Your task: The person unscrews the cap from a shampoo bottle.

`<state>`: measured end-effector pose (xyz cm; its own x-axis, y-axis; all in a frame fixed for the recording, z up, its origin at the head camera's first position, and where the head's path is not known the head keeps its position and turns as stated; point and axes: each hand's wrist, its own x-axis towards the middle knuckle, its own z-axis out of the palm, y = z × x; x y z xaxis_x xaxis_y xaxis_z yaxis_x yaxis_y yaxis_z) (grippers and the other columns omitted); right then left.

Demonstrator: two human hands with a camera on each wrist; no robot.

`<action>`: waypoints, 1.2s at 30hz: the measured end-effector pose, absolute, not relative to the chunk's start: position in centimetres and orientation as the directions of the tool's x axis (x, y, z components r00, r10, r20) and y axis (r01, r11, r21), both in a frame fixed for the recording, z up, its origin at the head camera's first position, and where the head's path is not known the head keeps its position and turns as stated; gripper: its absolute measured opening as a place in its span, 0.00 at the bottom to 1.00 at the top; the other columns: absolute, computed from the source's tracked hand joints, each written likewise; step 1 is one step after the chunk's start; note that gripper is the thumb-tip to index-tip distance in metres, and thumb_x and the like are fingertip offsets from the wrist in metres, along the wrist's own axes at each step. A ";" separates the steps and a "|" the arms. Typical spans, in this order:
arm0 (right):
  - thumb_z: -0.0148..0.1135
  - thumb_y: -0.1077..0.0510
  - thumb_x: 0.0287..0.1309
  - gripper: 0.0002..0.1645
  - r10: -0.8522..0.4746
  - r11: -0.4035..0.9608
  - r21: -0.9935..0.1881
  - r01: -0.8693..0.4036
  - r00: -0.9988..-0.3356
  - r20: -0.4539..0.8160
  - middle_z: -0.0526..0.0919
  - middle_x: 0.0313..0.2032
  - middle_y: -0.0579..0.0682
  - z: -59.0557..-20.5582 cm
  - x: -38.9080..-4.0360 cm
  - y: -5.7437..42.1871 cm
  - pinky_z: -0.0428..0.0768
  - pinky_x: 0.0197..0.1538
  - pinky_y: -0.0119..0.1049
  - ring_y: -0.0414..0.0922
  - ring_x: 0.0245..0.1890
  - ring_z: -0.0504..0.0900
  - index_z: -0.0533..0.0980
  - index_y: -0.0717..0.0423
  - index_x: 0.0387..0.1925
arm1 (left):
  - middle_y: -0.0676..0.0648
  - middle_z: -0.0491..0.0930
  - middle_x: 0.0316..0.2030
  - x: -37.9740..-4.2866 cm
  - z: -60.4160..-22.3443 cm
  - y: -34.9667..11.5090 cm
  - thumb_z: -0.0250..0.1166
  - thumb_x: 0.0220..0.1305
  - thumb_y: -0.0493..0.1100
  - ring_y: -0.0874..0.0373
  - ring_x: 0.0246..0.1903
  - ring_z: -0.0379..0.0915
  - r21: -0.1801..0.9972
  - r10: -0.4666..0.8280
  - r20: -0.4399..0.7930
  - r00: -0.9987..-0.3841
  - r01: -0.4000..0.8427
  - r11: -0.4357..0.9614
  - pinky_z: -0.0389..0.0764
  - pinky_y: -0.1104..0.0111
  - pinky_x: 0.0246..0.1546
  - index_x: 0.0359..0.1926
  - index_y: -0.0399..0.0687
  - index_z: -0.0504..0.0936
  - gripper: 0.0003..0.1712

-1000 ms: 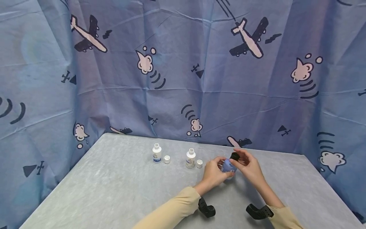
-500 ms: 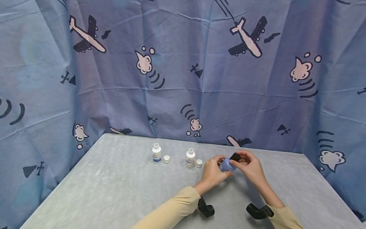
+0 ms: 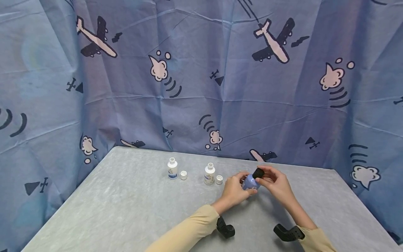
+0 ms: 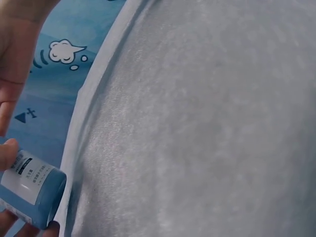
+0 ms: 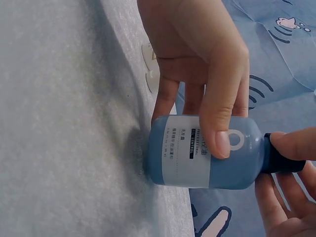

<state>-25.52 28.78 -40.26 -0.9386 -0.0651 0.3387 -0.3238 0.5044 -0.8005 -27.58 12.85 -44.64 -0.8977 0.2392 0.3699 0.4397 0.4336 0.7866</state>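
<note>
A blue bottle (image 3: 249,182) with a white label and a black cap (image 3: 258,173) is held a little above the table, tilted to the right. My left hand (image 3: 233,189) grips its body, thumb across the label in the right wrist view. The fingers of my right hand (image 3: 277,184) pinch the black cap, which sits on the bottle's neck. In the left wrist view the bottle's base (image 4: 55,197) faces the table side. Left of the hands stand two white bottles with bare necks, one nearer (image 3: 209,175) and one farther (image 3: 172,169).
Beside each white bottle lies a white cap, the right one (image 3: 219,179) close to my left hand and the other (image 3: 183,175) farther left. Black wrist-worn devices (image 3: 225,228) hang from both forearms. A patterned blue curtain (image 3: 195,87) rises behind the grey table (image 3: 126,210).
The blue bottle leaned further over half a second ago and now stands somewhat straighter. My right fingers have shifted around the black cap. Both white bottles and their caps stayed put.
</note>
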 end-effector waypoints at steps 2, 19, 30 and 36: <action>0.65 0.67 0.55 0.27 -0.081 0.498 -0.796 -0.344 -0.932 0.352 0.74 0.55 0.65 -40.2 -25.5 28.8 0.74 0.46 0.13 0.21 0.42 0.73 0.71 0.68 0.58 | 0.49 0.86 0.39 -27.6 -44.6 12.8 0.76 0.46 0.47 0.69 0.33 0.75 0.784 0.251 0.367 -0.896 0.443 0.435 0.70 0.82 0.33 0.52 0.49 0.80 0.29; 0.69 0.53 0.55 0.33 0.035 0.563 -0.795 -0.227 -0.954 0.297 0.77 0.50 0.60 -40.4 -25.9 28.0 0.75 0.42 0.17 0.25 0.39 0.72 0.69 0.62 0.59 | 0.51 0.85 0.35 -27.6 -44.3 13.2 0.79 0.39 0.49 0.64 0.31 0.77 0.769 0.125 0.399 -0.908 0.405 0.495 0.67 0.81 0.28 0.47 0.49 0.81 0.30; 0.70 0.54 0.53 0.29 0.068 0.616 -0.763 -0.194 -0.953 0.297 0.81 0.44 0.60 -40.4 -26.0 27.8 0.75 0.40 0.17 0.27 0.36 0.73 0.74 0.63 0.54 | 0.50 0.85 0.36 -27.4 -44.4 13.1 0.79 0.40 0.49 0.62 0.34 0.78 0.769 0.139 0.407 -0.903 0.421 0.482 0.68 0.81 0.31 0.48 0.48 0.81 0.30; 0.69 0.59 0.54 0.30 0.013 0.582 -0.777 -0.242 -0.952 0.306 0.79 0.48 0.64 -40.4 -25.7 27.9 0.74 0.42 0.13 0.26 0.38 0.73 0.71 0.64 0.58 | 0.51 0.85 0.36 -27.2 -44.5 12.8 0.78 0.41 0.48 0.60 0.32 0.77 0.769 0.165 0.397 -0.903 0.426 0.477 0.66 0.82 0.29 0.49 0.48 0.81 0.30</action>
<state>-25.68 27.89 -40.43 -0.9519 0.0129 0.3061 -0.2419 0.5816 -0.7767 -27.22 12.78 -44.53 -0.9027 0.1650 0.3974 0.4258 0.4767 0.7691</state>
